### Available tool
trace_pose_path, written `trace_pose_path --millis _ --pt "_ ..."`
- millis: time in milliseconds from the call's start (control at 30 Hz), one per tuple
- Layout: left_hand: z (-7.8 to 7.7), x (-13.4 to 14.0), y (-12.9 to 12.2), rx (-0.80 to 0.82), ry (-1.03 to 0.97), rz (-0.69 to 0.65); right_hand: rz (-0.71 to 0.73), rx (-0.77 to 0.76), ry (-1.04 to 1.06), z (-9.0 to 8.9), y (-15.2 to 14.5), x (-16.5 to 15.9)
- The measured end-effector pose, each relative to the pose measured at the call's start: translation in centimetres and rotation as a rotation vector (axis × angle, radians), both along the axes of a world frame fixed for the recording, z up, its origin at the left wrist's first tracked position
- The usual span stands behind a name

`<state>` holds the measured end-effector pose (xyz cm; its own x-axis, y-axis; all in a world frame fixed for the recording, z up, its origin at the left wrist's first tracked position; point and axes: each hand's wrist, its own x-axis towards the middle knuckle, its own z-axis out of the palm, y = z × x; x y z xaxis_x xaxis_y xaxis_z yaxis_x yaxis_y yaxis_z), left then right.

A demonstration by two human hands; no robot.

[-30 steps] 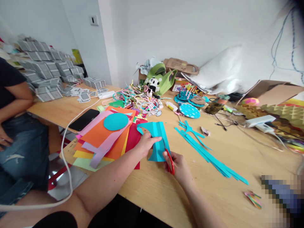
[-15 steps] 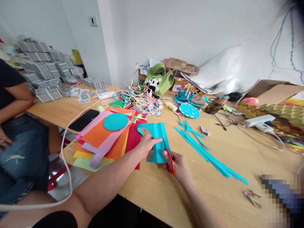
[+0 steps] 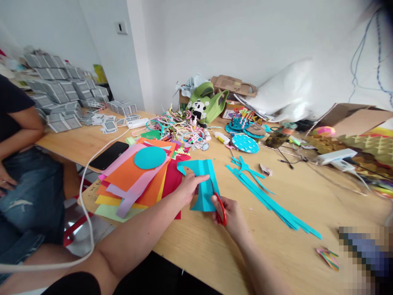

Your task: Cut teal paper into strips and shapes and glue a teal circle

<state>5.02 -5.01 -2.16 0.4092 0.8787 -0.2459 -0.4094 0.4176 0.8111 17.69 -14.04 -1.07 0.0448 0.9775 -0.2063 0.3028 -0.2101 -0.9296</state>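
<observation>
My left hand (image 3: 190, 187) grips a creased sheet of turquoise paper (image 3: 204, 200) over the table, its index finger lying across the sheet. The paper's left side has a curved cut-out edge. In my right hand (image 3: 229, 215) is a pair of red-handled scissors (image 3: 221, 209), its blades at the right part of the sheet. Long turquoise paper strips (image 3: 270, 205) lie to the right of my hands. Left of them is a stack of coloured paper (image 3: 119, 176), with a turquoise paper disc (image 3: 150, 157) on top.
A black phone (image 3: 109, 155) and a white cable (image 3: 82, 192) are at the left, near a seated person (image 3: 21, 164). Behind lie a pile of pipe cleaners (image 3: 175, 127), a green bag (image 3: 211, 104) and a dotted turquoise disc (image 3: 245, 144). A power strip (image 3: 336, 156) sits at the right.
Almost nothing differs. My left index finger has shifted very slightly on the paper; both hands keep their hold.
</observation>
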Motion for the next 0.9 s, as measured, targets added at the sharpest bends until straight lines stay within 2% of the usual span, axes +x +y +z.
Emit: trace_pose_path --millis 233,433,900 --pt "-0.01 -0.07 0.24 -0.002 0.023 0.079 0.027 -0.002 -0.009 -0.35 0.05 0.03" --pt "0.00 0.06 -0.09 -0.022 0.049 0.002 0.017 -0.002 -0.020 -0.19 0.06 -0.02" --pt "0.05 0.35 -0.52 0.002 -0.011 0.031 -0.002 0.008 -0.032 0.06 0.10 -0.16"
